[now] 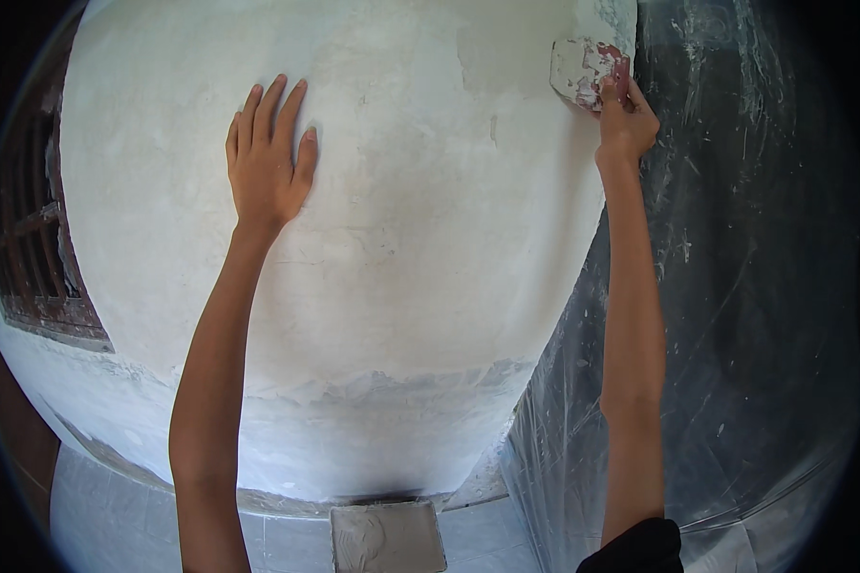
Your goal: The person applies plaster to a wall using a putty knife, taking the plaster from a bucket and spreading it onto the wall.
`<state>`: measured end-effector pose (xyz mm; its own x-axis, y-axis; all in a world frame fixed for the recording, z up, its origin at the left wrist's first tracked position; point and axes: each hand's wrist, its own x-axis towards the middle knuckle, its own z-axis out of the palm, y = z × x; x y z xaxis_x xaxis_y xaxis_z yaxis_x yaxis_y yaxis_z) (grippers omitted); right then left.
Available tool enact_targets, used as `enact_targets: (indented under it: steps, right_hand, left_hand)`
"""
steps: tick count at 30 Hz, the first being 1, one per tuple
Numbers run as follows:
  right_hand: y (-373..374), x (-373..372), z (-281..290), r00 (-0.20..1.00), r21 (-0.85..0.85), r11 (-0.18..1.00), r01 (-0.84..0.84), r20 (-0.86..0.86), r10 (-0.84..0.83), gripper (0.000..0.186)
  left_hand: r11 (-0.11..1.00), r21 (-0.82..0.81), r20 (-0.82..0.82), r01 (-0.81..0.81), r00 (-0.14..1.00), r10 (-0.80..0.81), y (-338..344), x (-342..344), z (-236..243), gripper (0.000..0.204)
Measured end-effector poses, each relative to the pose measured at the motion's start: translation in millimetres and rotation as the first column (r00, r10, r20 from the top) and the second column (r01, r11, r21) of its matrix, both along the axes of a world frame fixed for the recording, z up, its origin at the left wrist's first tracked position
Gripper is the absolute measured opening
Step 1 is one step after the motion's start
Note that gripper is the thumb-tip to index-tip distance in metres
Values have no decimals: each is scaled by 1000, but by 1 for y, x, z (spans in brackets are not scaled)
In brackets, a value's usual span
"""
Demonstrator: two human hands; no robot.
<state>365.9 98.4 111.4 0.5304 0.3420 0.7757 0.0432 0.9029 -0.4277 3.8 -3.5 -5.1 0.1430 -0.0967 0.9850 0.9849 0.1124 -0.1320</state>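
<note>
Dark red shows through the pale crust on a flat scraper (588, 74), pinched in the right hand (629, 126) high up at the wall's right-hand edge. The thumb presses on the near face; the other fingers go mostly behind, so I can't tell how they sit, but the hold is closed. The scraper's face lies along the wall (382, 239), though from where I stand I can't tell whether its edge bears on the surface. Well apart, the left hand (266, 177) is spread open against the same wall, fingers up, gripping nothing, perhaps for balance.

I'd judge the step in hand to be smoothing the coat near that edge; another pass would call for a flat, even blade and care beside the dark plastic sheet (736, 267) just to the right. Grey bands of filler (377, 385) cross the wall lower down. Below, a rectangular tray (333, 540) of grey paste (392, 540) sits by the wall's foot. Off left is a brown window grille (43, 218).
</note>
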Motion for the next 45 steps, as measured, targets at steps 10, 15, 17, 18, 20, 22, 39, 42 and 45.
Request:
enact_targets:
  steps: [10,15,17,18,20,22,39,42,45]
  right_hand:
    - [-15,-65,-14,946,51,993,-109,313,87,40]
    - [1,-15,-8,993,-3,993,117,29,-117,37]
    - [-20,-3,-20,990,-38,990,138,5,-138,35]
    - [-28,-1,-29,999,-33,999,2,-54,-4,34]
    - [-46,-1,-52,986,-46,990,-133,-103,128,34]
    - [-70,-1,-78,958,-95,956,-278,-98,269,34]
    - [-260,-84,-417,871,-780,584,-223,110,479,32]
    - [-292,-101,-498,860,-894,430,-128,116,498,32]
    - [-321,-108,-574,854,-954,287,-92,73,515,33]
  left_hand:
    - [998,-31,0,-49,999,49,3,-3,0,51]
    - [993,-104,15,-48,999,50,-2,-2,-3,53]
    - [991,-126,26,-40,999,43,-7,0,-5,54]
    - [989,-146,32,-29,999,34,-11,1,-9,54]
    - [980,-199,38,-26,999,34,-22,-1,-19,54]
    - [967,-253,47,-18,998,31,-39,5,-39,54]
    - [531,-669,495,520,845,-203,-212,-13,-377,53]
    - [404,-733,570,547,818,-75,-248,-22,-449,53]
    - [305,-731,634,610,773,-25,-273,-17,-512,54]
